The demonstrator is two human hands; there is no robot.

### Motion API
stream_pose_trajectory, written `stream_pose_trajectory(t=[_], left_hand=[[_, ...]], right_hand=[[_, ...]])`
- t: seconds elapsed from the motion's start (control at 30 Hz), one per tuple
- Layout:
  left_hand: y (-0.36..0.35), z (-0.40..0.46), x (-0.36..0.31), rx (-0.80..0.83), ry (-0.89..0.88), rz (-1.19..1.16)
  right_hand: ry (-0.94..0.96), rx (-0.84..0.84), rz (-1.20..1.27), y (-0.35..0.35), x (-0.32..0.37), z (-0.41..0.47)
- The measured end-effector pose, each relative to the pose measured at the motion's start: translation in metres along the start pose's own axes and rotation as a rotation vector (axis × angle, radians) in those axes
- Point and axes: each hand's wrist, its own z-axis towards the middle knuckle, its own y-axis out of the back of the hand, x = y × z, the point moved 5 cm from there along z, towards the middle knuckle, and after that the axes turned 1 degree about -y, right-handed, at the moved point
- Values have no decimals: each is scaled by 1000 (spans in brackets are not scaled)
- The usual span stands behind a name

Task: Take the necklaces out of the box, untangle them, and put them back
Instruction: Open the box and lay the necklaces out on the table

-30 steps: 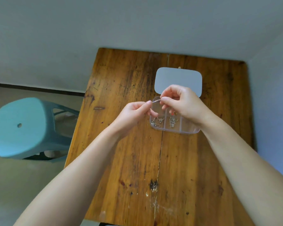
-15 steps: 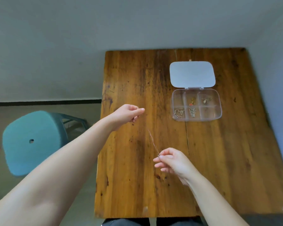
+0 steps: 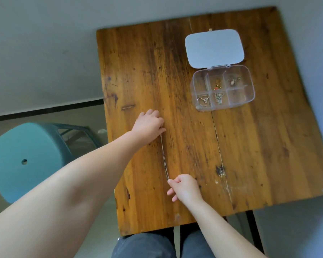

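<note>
A thin silver necklace runs in a nearly straight line down the wooden table. My left hand pinches its far end against the tabletop. My right hand pinches the near end between thumb and forefinger. The clear plastic box lies at the far right with its white lid swung open behind it. Its compartments hold several small tangled necklaces; the near right and far left cells look bare.
A teal plastic stool stands on the floor to the left of the table. My knees in dark trousers are under the near table edge. Grey walls run behind and to the right.
Both hands left the box and came toward the near left of the table, drawing one necklace out. The chain now lies stretched along the wood between them. The camera has tilted down.
</note>
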Motion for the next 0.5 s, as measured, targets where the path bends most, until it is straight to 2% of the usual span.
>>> stream_pose_trajectory(t=[0.1,0.17,0.33,0.43,0.5], left_hand=[[1,5,-2,-23,-39,105],[9,12,-9,-64,-36,94],[37,41,-56,-248,-37,-110],[35,59,-82,-276,22,-165],[29,67,-87,-271,78,-170]], right_hand=[[36,81,-72,15,10,1],[132,53,-57,51,27,4],[388,-336,-26,202,89,36],[527,-483,-282,264,126,63],[575,-482,-503,281,143,85]])
